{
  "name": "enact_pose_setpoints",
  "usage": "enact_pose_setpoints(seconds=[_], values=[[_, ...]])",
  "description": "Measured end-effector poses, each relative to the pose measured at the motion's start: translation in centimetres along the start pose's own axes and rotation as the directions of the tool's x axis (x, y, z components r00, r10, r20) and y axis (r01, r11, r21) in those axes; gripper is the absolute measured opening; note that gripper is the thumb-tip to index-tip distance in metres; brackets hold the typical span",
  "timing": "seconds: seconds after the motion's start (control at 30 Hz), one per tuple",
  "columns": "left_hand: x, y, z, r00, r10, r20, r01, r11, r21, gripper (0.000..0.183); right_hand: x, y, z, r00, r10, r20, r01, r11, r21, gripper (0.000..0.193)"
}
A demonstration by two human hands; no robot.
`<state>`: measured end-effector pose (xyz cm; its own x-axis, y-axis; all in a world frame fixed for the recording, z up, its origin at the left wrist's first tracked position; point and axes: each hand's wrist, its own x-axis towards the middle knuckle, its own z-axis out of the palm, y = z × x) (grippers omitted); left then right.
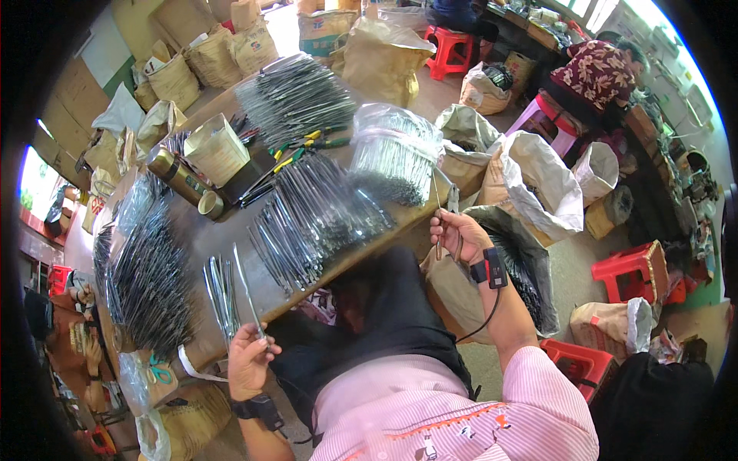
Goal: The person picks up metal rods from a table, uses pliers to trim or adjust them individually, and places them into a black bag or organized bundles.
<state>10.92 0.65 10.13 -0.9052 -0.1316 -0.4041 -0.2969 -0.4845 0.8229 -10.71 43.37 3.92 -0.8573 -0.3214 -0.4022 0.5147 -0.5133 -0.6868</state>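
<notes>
My left hand (250,359), at the table's near edge, is closed round the lower end of a long thin metal rod (246,280) that points up over the tabletop. Just left of it lies a small bunch of similar metal rods (221,296). Beyond the table's right corner, my right hand (458,232) grips a pair of pliers (453,201), jaws pointing away from me. A thin straight piece (437,188) also sticks up from that hand; its kind is unclear. Near the right hand stands a plastic-wrapped bundle of metal rods (396,154).
Piles of dark rods (315,211) cover the table (207,246), with a thermos (177,175), a paper-lined box (217,150) and yellow-green-handled tools (296,154). Open sacks (530,184) stand to the right, near red stools (630,269). Another person (596,77) sits at the far right.
</notes>
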Motion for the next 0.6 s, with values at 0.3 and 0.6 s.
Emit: enact_pose_setpoints(seconds=[0.3,0.6], values=[[-1.5,1.6,-0.5,0.996,-0.064,0.068,0.025,0.886,0.463,0.027,4.4,-2.6,0.5,0.999,0.037,-0.008,-0.032,0.931,0.362,0.013],[1.2,-2.5,5.0,0.973,-0.146,0.176,0.168,0.979,-0.115,0.034,2.1,-0.4,3.1,0.956,-0.159,0.246,0.034,0.894,0.448,0.012]])
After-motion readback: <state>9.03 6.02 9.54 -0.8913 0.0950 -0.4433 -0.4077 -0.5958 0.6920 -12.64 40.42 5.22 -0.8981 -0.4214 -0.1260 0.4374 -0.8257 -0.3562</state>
